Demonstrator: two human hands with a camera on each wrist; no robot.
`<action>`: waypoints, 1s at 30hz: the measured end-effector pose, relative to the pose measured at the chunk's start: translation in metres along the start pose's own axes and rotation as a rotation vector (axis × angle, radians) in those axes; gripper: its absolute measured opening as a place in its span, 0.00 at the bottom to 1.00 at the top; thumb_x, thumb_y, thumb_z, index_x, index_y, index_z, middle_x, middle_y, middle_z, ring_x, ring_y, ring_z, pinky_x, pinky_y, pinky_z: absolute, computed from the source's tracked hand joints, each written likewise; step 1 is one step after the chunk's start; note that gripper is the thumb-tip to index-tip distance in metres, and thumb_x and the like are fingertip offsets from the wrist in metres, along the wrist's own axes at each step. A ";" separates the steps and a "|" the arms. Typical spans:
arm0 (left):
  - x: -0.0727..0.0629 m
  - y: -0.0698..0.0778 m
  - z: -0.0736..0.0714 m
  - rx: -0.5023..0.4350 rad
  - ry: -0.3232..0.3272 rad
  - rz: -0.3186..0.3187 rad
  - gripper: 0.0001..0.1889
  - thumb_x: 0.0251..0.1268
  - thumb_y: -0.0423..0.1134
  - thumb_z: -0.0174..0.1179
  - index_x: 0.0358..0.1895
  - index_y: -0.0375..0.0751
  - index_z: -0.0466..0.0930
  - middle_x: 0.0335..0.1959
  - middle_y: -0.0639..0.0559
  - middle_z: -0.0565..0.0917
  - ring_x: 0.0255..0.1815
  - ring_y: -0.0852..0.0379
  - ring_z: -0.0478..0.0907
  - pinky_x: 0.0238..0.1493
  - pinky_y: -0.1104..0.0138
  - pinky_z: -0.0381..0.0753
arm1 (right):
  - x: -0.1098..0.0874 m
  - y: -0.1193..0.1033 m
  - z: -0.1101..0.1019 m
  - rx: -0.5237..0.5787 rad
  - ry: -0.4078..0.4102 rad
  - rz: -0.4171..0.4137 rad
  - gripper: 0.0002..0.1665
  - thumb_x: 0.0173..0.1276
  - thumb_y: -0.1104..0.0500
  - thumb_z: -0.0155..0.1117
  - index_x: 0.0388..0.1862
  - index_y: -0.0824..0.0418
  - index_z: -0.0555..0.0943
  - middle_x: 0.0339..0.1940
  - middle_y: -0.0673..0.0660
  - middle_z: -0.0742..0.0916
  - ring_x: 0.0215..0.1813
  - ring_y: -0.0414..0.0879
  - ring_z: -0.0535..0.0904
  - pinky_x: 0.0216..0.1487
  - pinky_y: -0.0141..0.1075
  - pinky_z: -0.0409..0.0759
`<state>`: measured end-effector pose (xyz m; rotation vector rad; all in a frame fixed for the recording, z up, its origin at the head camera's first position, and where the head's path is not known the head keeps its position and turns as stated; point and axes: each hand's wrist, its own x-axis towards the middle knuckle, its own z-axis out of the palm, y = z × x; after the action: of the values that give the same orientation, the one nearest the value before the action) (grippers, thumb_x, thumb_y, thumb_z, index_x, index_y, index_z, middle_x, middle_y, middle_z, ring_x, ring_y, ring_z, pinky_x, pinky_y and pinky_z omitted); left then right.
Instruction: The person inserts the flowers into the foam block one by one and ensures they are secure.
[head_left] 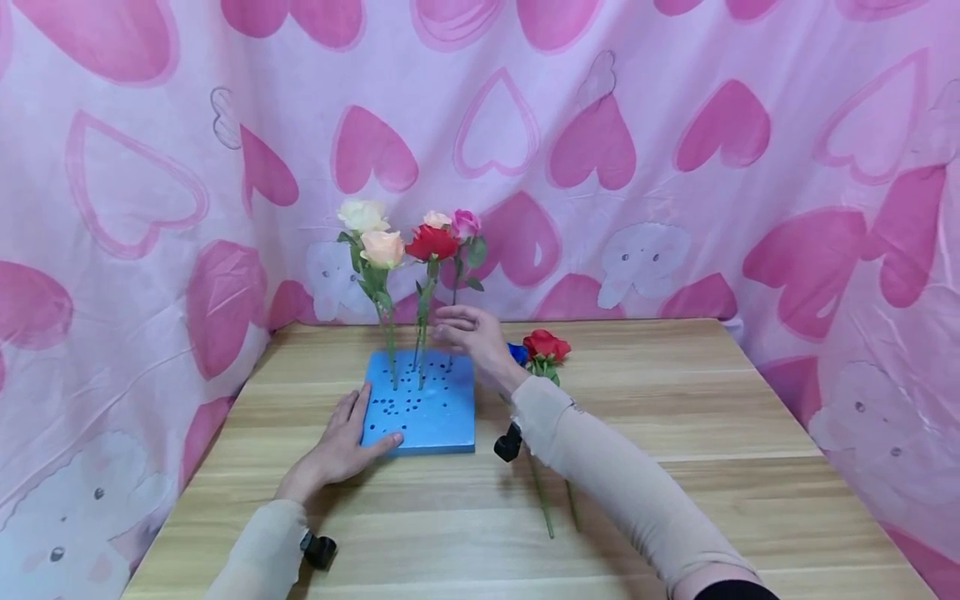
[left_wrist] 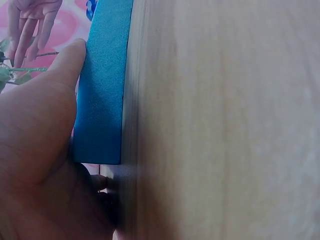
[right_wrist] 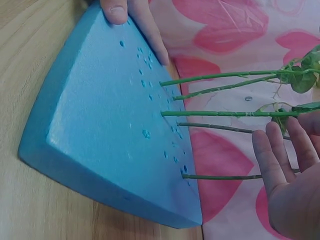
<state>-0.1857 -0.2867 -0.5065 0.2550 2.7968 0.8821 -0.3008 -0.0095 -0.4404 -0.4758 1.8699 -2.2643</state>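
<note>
A blue foam block (head_left: pixel 450 425) with many small holes lies on the table. Five artificial roses stand upright in it: a white rose (head_left: pixel 363 215), a peach rose (head_left: pixel 382 249), a red rose (head_left: pixel 432 242), a pale rose behind it and a magenta rose (head_left: pixel 466 223). My left hand (head_left: pixel 337 440) rests against the block's left front corner, thumb on the top face, fingers along the side. My right hand (head_left: pixel 476 340) hovers above the block beside the green stems (right_wrist: pixel 215 114), fingers loosely bent, with no grip on a stem visible.
Right of the block, a loose red rose (head_left: pixel 547 345) and a blue flower (head_left: pixel 517 354) lie on the wooden table (head_left: pixel 660 400), partly behind my right forearm; their stems point toward me. A pink heart-patterned curtain (head_left: pixel 645 50) hangs around the back and sides.
</note>
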 end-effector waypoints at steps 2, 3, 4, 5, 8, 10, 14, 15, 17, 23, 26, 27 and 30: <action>-0.001 -0.002 0.002 -0.001 -0.002 0.002 0.64 0.78 0.73 0.61 0.93 0.39 0.30 0.91 0.24 0.38 0.91 0.22 0.34 0.85 0.26 0.45 | -0.004 -0.001 -0.002 -0.001 -0.002 0.011 0.24 0.85 0.65 0.67 0.76 0.66 0.80 0.70 0.68 0.88 0.66 0.63 0.89 0.68 0.58 0.86; -0.001 -0.003 0.003 -0.002 -0.001 0.003 0.64 0.78 0.72 0.61 0.93 0.39 0.31 0.91 0.24 0.38 0.91 0.22 0.34 0.85 0.25 0.45 | -0.005 -0.001 -0.003 0.002 -0.005 0.016 0.25 0.84 0.65 0.67 0.76 0.65 0.80 0.70 0.68 0.88 0.66 0.63 0.90 0.68 0.58 0.87; -0.001 -0.004 0.004 -0.004 0.001 0.008 0.64 0.78 0.72 0.61 0.93 0.39 0.30 0.91 0.24 0.38 0.91 0.22 0.34 0.84 0.25 0.45 | -0.007 -0.001 -0.004 0.007 -0.007 0.020 0.26 0.84 0.65 0.68 0.77 0.64 0.80 0.71 0.67 0.87 0.65 0.61 0.90 0.67 0.58 0.87; -0.001 -0.006 0.005 -0.012 0.015 0.013 0.63 0.77 0.72 0.62 0.93 0.39 0.32 0.91 0.24 0.39 0.91 0.21 0.35 0.83 0.23 0.45 | -0.008 -0.002 -0.006 0.011 -0.009 0.023 0.26 0.84 0.65 0.68 0.77 0.62 0.81 0.72 0.67 0.87 0.64 0.61 0.91 0.66 0.58 0.87; 0.000 -0.006 0.006 -0.016 0.019 0.026 0.63 0.77 0.71 0.62 0.93 0.38 0.32 0.91 0.23 0.39 0.91 0.21 0.35 0.83 0.23 0.44 | -0.010 -0.004 -0.010 0.028 -0.025 0.018 0.26 0.83 0.64 0.69 0.77 0.59 0.81 0.75 0.70 0.84 0.61 0.56 0.93 0.65 0.59 0.88; 0.000 -0.005 0.005 -0.011 0.018 0.026 0.63 0.77 0.71 0.62 0.93 0.38 0.32 0.91 0.23 0.39 0.91 0.21 0.35 0.84 0.24 0.45 | -0.011 -0.005 -0.013 0.035 -0.031 0.021 0.26 0.83 0.64 0.69 0.77 0.58 0.82 0.76 0.71 0.83 0.59 0.53 0.94 0.63 0.58 0.89; 0.001 -0.001 0.002 0.009 0.001 0.018 0.63 0.78 0.72 0.60 0.93 0.37 0.31 0.91 0.23 0.38 0.91 0.21 0.34 0.85 0.26 0.45 | -0.012 -0.011 -0.018 0.030 -0.034 0.035 0.26 0.83 0.63 0.70 0.77 0.56 0.82 0.75 0.67 0.85 0.65 0.63 0.90 0.58 0.55 0.91; 0.001 -0.001 0.001 0.010 0.003 0.017 0.63 0.78 0.72 0.60 0.93 0.37 0.31 0.91 0.23 0.38 0.91 0.21 0.34 0.85 0.26 0.45 | -0.012 -0.013 -0.019 0.030 -0.034 0.039 0.26 0.83 0.62 0.70 0.77 0.56 0.82 0.74 0.66 0.86 0.67 0.67 0.88 0.58 0.55 0.92; 0.001 -0.001 0.001 0.012 0.003 0.017 0.63 0.78 0.72 0.60 0.93 0.37 0.31 0.91 0.23 0.38 0.91 0.21 0.34 0.85 0.26 0.45 | -0.013 -0.016 -0.022 0.032 -0.032 0.040 0.26 0.83 0.63 0.71 0.77 0.56 0.82 0.74 0.65 0.86 0.70 0.71 0.85 0.57 0.56 0.92; 0.000 0.001 0.000 0.011 -0.007 0.014 0.63 0.78 0.72 0.60 0.93 0.38 0.31 0.91 0.24 0.37 0.91 0.21 0.33 0.85 0.26 0.45 | -0.022 -0.024 -0.031 0.038 -0.031 0.039 0.31 0.82 0.63 0.71 0.80 0.61 0.78 0.71 0.61 0.89 0.68 0.70 0.87 0.56 0.56 0.92; -0.001 0.001 0.000 0.011 -0.011 0.012 0.63 0.78 0.72 0.61 0.93 0.38 0.31 0.91 0.24 0.37 0.91 0.21 0.33 0.84 0.26 0.45 | -0.027 -0.029 -0.038 0.032 -0.038 0.042 0.32 0.81 0.62 0.73 0.81 0.60 0.78 0.70 0.57 0.90 0.68 0.68 0.87 0.57 0.56 0.92; -0.001 0.001 0.000 0.009 -0.012 0.012 0.63 0.78 0.72 0.61 0.93 0.38 0.31 0.91 0.24 0.37 0.91 0.21 0.33 0.84 0.26 0.44 | -0.029 -0.032 -0.042 0.032 -0.041 0.039 0.32 0.80 0.62 0.74 0.81 0.59 0.78 0.70 0.58 0.90 0.68 0.69 0.87 0.57 0.57 0.92; -0.001 0.001 -0.001 0.011 -0.014 0.020 0.63 0.78 0.72 0.61 0.93 0.38 0.30 0.91 0.24 0.37 0.90 0.21 0.33 0.84 0.25 0.45 | -0.035 -0.039 -0.054 0.012 -0.040 0.032 0.32 0.80 0.62 0.74 0.79 0.55 0.80 0.71 0.58 0.89 0.67 0.67 0.88 0.59 0.60 0.90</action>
<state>-0.1851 -0.2863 -0.5049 0.2897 2.7916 0.8662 -0.2834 0.0594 -0.4161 -0.4821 1.8306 -2.2276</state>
